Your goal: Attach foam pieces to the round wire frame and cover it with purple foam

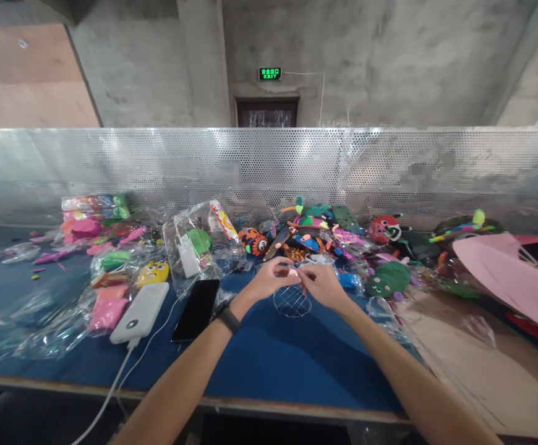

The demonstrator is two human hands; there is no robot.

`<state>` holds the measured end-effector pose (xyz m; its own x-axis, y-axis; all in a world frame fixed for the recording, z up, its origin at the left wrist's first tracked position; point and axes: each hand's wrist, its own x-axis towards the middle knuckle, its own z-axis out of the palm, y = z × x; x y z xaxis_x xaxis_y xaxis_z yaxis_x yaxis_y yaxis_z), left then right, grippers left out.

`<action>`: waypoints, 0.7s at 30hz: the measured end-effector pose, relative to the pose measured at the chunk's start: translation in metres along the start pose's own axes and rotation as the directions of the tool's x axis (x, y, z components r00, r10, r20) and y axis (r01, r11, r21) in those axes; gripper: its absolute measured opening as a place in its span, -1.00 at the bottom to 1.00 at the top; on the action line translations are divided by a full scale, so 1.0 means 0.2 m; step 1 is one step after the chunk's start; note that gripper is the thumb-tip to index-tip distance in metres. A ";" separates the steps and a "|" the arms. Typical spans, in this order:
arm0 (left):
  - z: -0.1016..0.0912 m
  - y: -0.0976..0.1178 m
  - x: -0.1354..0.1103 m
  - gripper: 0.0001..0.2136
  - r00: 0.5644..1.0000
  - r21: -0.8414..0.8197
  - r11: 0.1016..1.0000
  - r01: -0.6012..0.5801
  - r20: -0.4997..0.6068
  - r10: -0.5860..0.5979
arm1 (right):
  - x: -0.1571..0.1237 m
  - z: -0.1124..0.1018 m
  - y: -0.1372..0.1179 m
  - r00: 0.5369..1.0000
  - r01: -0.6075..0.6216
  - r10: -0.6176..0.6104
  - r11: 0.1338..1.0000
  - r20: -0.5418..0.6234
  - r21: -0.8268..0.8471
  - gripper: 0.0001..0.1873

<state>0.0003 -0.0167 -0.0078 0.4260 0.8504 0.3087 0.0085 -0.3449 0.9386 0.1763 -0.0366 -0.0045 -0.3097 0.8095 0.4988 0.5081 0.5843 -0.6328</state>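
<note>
Both hands meet in the middle, above the blue table (297, 364). My left hand (271, 281) is closed with its thumb and fingertips around a small pale pink piece (293, 272) that looks like soft clay. From the other side, my right hand (322, 285) pinches at the same piece; its fingertips partly hide it. Just below the hands lies a round wire grid (292, 304), flat on the blue surface. Beyond them is a heap of colourful clay figures (313, 232).
A black phone (197, 309) and a white power bank (140, 314) with a cable lie left. Plastic bags and clay packs (109, 306) spread farther left. On the right are a green clay figure (389, 279) and pink sheets (510, 272). A perforated metal panel (278, 161) stands behind.
</note>
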 end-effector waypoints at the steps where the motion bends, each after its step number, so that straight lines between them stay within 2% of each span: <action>1: 0.00 0.00 0.00 -0.57 1.000 0.028 1.000 -0.001 0.016 0.001 | 0.00 0.01 0.00 1.000 0.002 -0.002 1.000 0.002 0.012 -0.58; 8: 0.00 0.03 -0.01 -0.70 0.998 0.149 0.987 -0.068 0.029 0.064 | 0.00 0.01 0.02 1.000 0.014 -0.014 1.000 -0.015 0.022 -0.63; 16: -0.03 0.00 0.00 -0.70 0.992 0.283 0.958 -0.056 -0.091 0.084 | 0.01 0.04 0.05 0.997 0.013 -0.021 0.994 0.072 0.112 -0.68; 21: -0.04 0.00 -0.01 -0.68 0.983 0.418 0.907 -0.051 -0.141 0.120 | 0.01 0.05 0.07 0.997 0.066 -0.066 0.998 0.040 0.001 -0.49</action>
<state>-0.0075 -0.0158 -0.0068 0.2917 0.8504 0.4380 0.3646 -0.5222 0.7710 0.1739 -0.0267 -0.0186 -0.3745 0.7706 0.5156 0.4855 0.6367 -0.5991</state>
